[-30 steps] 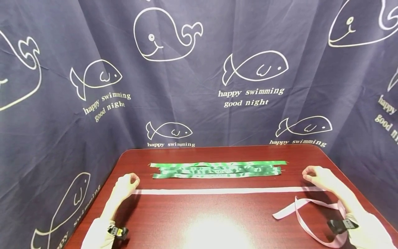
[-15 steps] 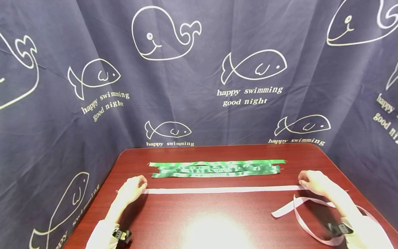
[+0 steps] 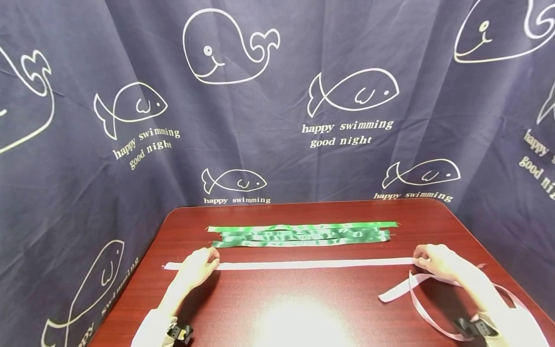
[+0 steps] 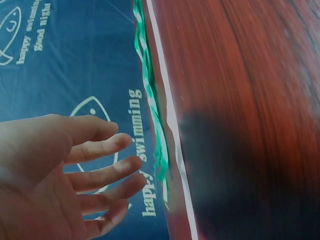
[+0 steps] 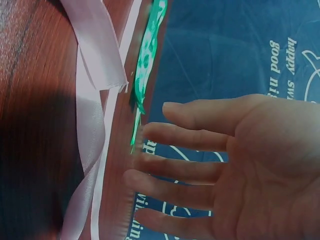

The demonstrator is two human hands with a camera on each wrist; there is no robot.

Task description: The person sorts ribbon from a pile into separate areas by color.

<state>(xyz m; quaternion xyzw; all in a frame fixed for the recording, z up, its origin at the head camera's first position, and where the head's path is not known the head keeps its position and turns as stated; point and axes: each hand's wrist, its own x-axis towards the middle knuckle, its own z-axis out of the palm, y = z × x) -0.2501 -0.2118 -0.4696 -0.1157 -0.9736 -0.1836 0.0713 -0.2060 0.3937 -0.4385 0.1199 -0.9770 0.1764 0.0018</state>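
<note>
A pale pink ribbon lies straight across the table from left to right. Over its left part is my left hand, the ribbon's end showing beyond the wrist side. My right hand hovers by the right part of the same ribbon. In the left wrist view the left hand has loosely bent, spread fingers with nothing between them. The right wrist view shows the right hand with nearly straight fingers, also holding nothing. Behind the pink ribbon lie a bright green ribbon and darker green ribbons, roughly parallel.
A loose pink ribbon length curls on the table under the right forearm. The reddish-brown wooden table carries a bright glare near its front. A dark blue curtain with white fish drawings surrounds it.
My left hand has moved right along the pink ribbon, uncovering its left end. My right hand has shifted slightly left and nearer. The green ribbons keep their places.
</note>
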